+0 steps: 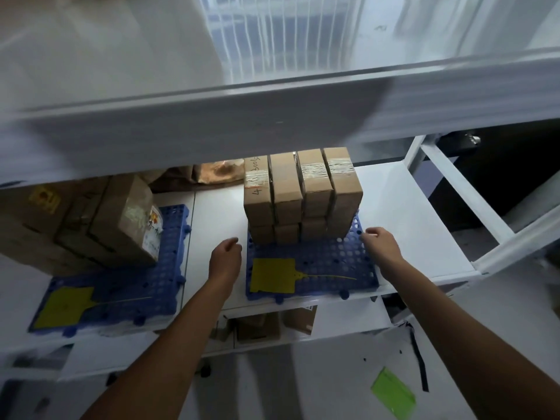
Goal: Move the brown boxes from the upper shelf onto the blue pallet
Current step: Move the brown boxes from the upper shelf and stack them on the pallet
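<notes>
Brown boxes [303, 195], eight in two tiers of four, fill one blue pallet [312, 268]; both hands [225, 257] loosely curled, empty

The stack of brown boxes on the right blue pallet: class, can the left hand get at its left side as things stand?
Probably yes. The left hand hangs empty beside the stack of brown boxes, with nothing between them.

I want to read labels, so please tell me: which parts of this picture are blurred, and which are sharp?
Head view: the upper shelf edge is smeared by motion blur; the stacked brown boxes and the blue pallet are fairly sharp; straight rails bend from wide-angle distortion.
</notes>
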`<state>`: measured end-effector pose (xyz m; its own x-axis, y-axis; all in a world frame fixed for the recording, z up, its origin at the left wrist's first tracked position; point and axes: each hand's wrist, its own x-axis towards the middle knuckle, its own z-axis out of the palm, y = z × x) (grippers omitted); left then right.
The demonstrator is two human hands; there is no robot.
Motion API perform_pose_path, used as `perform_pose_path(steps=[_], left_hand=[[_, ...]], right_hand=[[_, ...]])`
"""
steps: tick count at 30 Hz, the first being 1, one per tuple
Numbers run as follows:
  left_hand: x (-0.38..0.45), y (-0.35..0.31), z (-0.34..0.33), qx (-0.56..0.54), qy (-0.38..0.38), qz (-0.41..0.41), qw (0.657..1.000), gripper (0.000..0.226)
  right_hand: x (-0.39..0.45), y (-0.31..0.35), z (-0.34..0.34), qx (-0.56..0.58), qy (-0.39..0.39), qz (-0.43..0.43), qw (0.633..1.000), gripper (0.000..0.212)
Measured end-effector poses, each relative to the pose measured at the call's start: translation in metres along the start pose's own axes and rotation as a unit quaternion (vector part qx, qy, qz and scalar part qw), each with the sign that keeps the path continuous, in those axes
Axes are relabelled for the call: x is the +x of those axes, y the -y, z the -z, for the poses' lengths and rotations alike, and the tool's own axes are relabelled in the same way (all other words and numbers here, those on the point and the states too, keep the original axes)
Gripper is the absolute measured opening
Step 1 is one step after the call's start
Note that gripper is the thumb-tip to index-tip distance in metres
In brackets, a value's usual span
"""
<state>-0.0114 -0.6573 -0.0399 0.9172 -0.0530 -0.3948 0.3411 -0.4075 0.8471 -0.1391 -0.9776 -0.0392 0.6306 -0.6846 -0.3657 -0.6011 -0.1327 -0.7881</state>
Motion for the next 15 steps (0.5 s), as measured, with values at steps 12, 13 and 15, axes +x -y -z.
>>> perform_pose_path(steps=[12, 13, 15], left_hand=[[-0.026, 0.031, -0.003, 0.011, 0.011, -0.047, 0.999, 0.026], [-0.026, 0.03, -0.002, 0.017, 0.014, -0.049, 0.999, 0.027], [-0.025, 0.029, 0.002, 0.033, 0.017, -0.055, 0.998, 0.031]], right_hand=[[-0.004, -0.01, -0.013, -0.033, 0.007, 0.05, 0.998, 0.031], [-0.007, -0.009, -0.013, -0.037, 0.005, 0.052, 0.998, 0.031], [-0.012, -0.008, -0.013, -0.059, 0.0, 0.061, 0.996, 0.029]])
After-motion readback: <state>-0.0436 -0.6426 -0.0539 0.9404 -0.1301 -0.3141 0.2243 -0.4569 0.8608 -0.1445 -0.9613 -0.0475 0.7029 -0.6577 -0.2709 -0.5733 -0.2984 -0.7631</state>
